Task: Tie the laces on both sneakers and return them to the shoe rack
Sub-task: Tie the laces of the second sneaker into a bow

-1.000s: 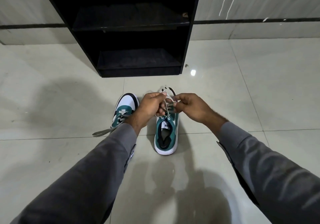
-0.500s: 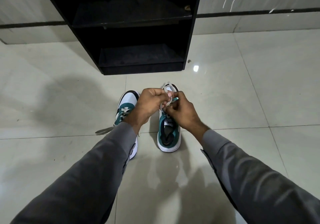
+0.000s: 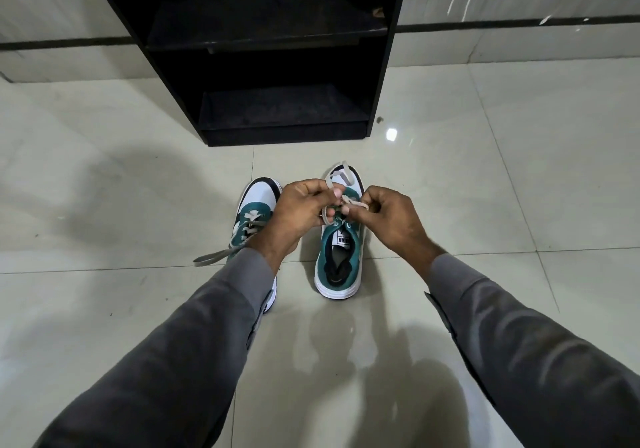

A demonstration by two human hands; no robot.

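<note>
Two green, white and black sneakers stand side by side on the tiled floor, toes pointing away from me. Over the right sneaker [image 3: 337, 260], my left hand [image 3: 301, 212] and my right hand [image 3: 391, 219] each pinch a part of its grey laces [image 3: 343, 201]; one lace loop [image 3: 341, 170] rises over the toe. The left sneaker [image 3: 256, 205] is partly hidden under my left wrist, and its loose grey lace [image 3: 214, 257] trails left across the floor. The black shoe rack [image 3: 277, 66] stands just beyond the shoes with bare shelves.
Glossy pale floor tiles [image 3: 485, 188] stretch on all sides. A wall with a dark band [image 3: 519, 23] runs behind the rack. My grey sleeves [image 3: 173, 361] fill the lower corners of the view.
My hands came close together over the right sneaker, then drew slightly apart again with the laces between them. The camera view shifted a little toward the rack.
</note>
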